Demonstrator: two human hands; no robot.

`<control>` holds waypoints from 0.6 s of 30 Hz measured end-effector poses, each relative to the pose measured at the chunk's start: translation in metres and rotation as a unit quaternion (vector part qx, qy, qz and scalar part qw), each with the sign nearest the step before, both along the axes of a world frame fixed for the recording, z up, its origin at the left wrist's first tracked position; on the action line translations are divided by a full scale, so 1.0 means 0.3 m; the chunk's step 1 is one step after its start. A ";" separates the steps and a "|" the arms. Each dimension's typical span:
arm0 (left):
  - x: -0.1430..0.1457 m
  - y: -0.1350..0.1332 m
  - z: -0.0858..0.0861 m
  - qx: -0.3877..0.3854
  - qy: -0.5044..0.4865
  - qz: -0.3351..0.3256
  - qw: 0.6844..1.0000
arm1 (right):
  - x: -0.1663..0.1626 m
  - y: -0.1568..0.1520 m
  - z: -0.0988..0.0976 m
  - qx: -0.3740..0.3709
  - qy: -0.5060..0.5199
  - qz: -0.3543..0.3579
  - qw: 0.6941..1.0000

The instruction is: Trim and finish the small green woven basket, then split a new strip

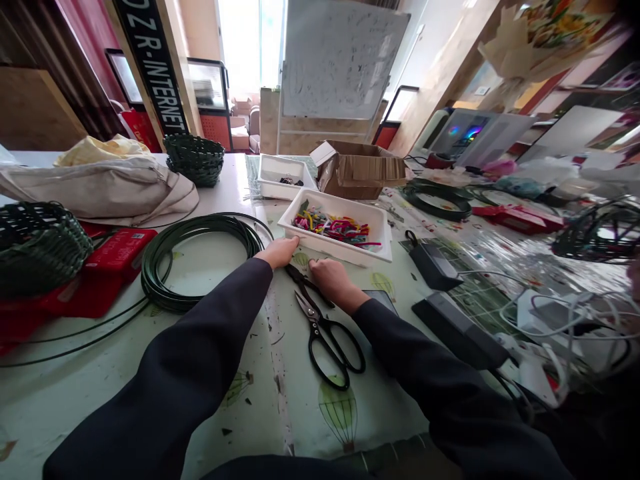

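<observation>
My left hand (279, 252) lies on the table just in front of a white tray (381, 233) that holds several coloured strips (334, 226). Its fingers are together and curled down; I cannot make out anything in them. My right hand (331, 280) rests beside it, knuckles up and fingers bent under, near the tray's front wall. Black scissors (327, 333) lie partly open on the cloth right below both hands, blades pointing toward my left hand. Both arms wear dark sleeves.
A coil of green strapping (160, 267) lies left of my hands. Green woven baskets (195, 159) (35, 243), a red packet (115, 250), a cloth bag (100, 187), a second white tray (285, 177) and a cardboard box (360, 170) stand further off. Black adapters (431, 261) and cables (560, 320) crowd the right.
</observation>
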State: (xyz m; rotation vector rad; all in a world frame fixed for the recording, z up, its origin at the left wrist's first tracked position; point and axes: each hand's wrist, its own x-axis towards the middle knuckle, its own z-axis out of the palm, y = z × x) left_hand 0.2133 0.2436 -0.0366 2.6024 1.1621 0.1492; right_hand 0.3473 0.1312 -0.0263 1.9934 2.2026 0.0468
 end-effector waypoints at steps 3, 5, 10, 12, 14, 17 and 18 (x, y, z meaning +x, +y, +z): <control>-0.011 -0.018 -0.002 -0.025 -0.047 0.016 0.998 | 0.021 -0.019 0.002 0.004 -0.005 0.021 1.000; -0.014 -0.030 0.011 -0.034 -0.097 0.033 0.994 | 0.046 -0.025 0.011 0.003 -0.006 0.038 0.999; 0.062 -0.023 0.107 -0.054 -0.269 0.082 0.958 | 0.109 -0.009 0.041 -0.008 -0.005 0.073 0.997; 0.112 -0.014 0.148 -0.067 -0.334 0.084 0.936 | 0.118 0.003 0.046 -0.013 -0.004 0.087 0.996; 0.143 -0.015 0.173 -0.075 -0.385 0.081 0.916 | 0.118 0.009 0.045 -0.016 -0.003 0.099 0.995; 0.109 -0.053 0.178 -0.095 -0.428 0.074 0.896 | 0.106 0.006 0.041 -0.009 0.000 0.110 0.994; 0.075 -0.077 0.175 -0.102 -0.435 0.073 0.892 | 0.101 0.003 0.043 -0.003 0.002 0.112 0.994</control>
